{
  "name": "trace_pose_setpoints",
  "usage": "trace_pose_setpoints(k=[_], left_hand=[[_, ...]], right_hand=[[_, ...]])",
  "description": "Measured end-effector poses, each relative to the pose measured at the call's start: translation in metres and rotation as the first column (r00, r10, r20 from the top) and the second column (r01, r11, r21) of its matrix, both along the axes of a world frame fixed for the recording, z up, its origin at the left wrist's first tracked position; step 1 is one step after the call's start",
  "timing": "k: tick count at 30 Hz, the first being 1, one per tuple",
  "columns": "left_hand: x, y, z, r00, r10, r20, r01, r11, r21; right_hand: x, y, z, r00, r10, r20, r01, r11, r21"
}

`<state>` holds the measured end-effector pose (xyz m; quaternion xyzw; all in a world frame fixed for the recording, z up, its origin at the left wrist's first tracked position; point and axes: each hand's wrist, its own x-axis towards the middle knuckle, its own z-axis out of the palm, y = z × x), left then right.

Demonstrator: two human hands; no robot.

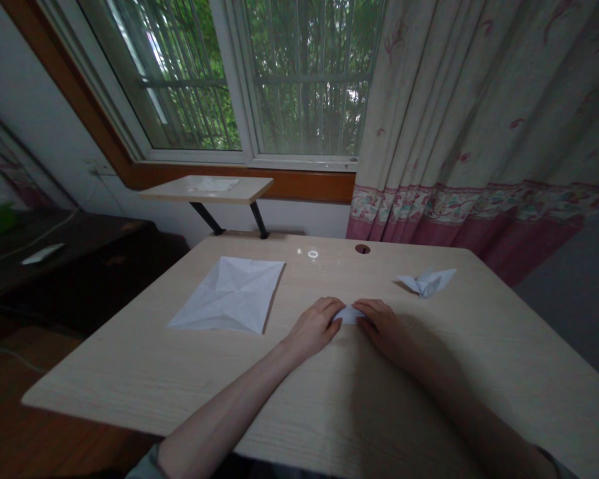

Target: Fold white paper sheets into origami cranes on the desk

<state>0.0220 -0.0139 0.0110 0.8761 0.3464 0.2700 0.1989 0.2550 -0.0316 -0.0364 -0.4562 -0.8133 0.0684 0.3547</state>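
A small folded white paper (349,314) lies on the light wooden desk (329,399), pressed between both hands. My left hand (315,327) rests on its left end with fingers curled over it. My right hand (383,324) covers its right end. Most of the piece is hidden under my fingers. A creased, unfolded white sheet (232,295) lies flat to the left of my hands. A finished folded paper figure (428,281) sits to the right, further back.
A round cable hole (362,249) is at the desk's back edge. A small raised shelf (209,188) stands under the window. A pink-hemmed curtain (479,166) hangs at right. A dark cabinet (70,266) stands at left.
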Motion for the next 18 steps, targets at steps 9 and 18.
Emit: trace_pose_setpoints(k=[9,18], left_hand=[[0.0006,0.0027,-0.0102,1.0,0.003,0.007,-0.004,0.997,0.081],[0.0014,0.0041,-0.0109,1.0,0.022,0.019,-0.023,0.998,0.06]], right_hand=[[-0.002,0.0007,0.0043,0.995,0.033,0.093,-0.043,0.993,0.108],[-0.004,-0.0023,0.0049,0.989,0.023,0.145,-0.034,0.996,0.077]])
